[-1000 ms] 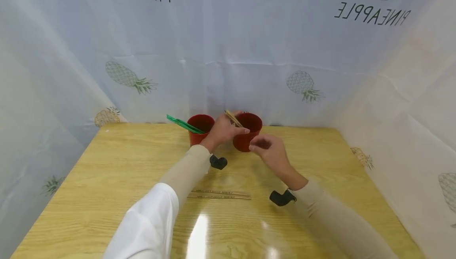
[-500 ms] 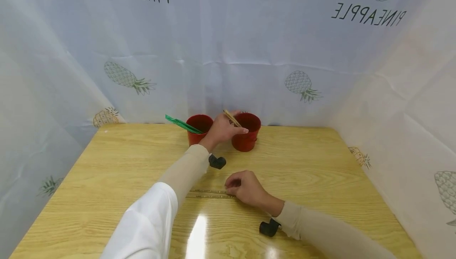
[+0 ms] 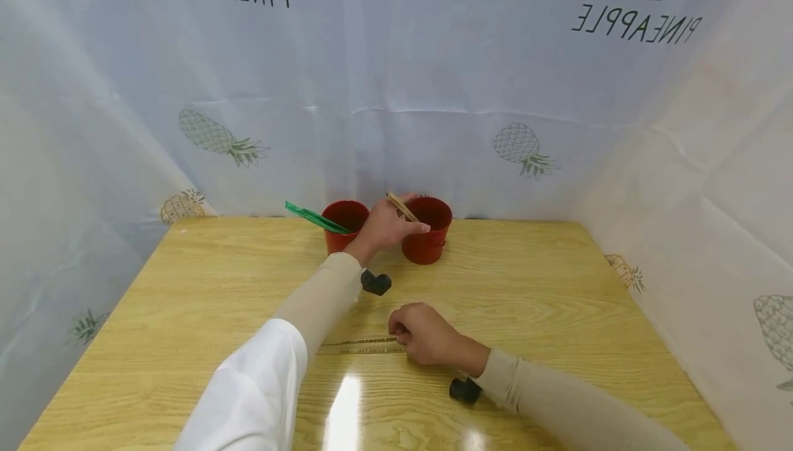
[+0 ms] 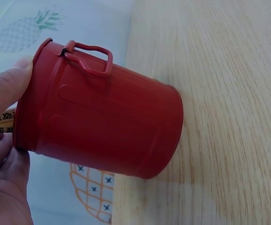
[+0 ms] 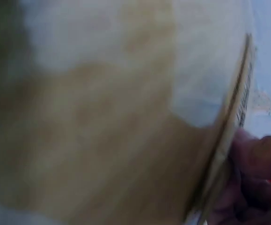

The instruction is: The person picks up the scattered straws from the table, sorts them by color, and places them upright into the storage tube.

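Observation:
My left hand grips the rim of the right red bucket, thumb on one side and fingers on the other. The left wrist view shows this bucket upright on the table with a wire handle on its side. Slim brown printed sticks, apparently paper-wrapped, lean out of it beside my fingers. Lower on the table, my right hand pinches the right ends of two similar brown sticks. Close up in the right wrist view, these sticks are between thumb and fingers; their far ends are partly hidden by my left sleeve.
A second red bucket stands left of my left hand, with thin green sticks leaning out of it. Pineapple-printed white curtains hang behind the wooden table and at both sides.
My right hand has come from beside the right bucket down to the two brown sticks and pinched them; they have shifted slightly apart. The left hand still holds the rim.

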`<state>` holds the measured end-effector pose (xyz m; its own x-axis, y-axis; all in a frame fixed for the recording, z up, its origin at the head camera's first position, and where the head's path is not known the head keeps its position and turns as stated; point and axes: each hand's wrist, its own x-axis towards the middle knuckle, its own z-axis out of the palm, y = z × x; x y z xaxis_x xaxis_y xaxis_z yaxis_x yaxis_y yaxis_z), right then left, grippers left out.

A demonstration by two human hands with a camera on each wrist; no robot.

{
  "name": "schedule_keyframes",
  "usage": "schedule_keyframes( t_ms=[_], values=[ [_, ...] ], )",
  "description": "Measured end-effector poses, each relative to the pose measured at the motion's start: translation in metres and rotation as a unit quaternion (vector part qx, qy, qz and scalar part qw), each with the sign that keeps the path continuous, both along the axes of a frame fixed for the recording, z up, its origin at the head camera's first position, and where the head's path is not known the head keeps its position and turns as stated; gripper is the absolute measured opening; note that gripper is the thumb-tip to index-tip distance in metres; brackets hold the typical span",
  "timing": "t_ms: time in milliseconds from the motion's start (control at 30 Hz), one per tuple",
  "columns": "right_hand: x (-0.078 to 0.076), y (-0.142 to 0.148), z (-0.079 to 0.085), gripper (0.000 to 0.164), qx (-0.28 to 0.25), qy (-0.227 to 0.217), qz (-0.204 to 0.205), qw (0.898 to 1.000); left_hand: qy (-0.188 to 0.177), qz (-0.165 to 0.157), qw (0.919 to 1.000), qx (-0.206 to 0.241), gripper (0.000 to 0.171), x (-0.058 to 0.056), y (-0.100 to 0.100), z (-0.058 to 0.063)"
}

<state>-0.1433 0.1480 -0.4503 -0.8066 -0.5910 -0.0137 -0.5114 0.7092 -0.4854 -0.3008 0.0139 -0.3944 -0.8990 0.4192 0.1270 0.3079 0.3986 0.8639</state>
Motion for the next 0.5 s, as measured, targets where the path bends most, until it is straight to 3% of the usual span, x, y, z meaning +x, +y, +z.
schedule_keyframes(
  t_ms=[267, 400, 500],
  values=[
    [-0.004, 0.026, 0.014, 0.022, 0.08, 0.006, 0.073, 0.994, -0.002, -0.001, 1.0, 0.005, 0.075, 0.001, -0.001, 0.003],
    [-0.007, 0.047, 0.023, 0.022, 0.083, 0.013, 0.086, 0.993, -0.003, -0.003, 1.0, 0.003, 0.078, 0.001, -0.001, 0.003],
    [-0.009, 0.063, 0.027, 0.022, 0.05, 0.018, 0.095, 0.994, -0.006, 0.001, 1.0, 0.002, 0.078, 0.001, -0.001, 0.002]
  ],
)
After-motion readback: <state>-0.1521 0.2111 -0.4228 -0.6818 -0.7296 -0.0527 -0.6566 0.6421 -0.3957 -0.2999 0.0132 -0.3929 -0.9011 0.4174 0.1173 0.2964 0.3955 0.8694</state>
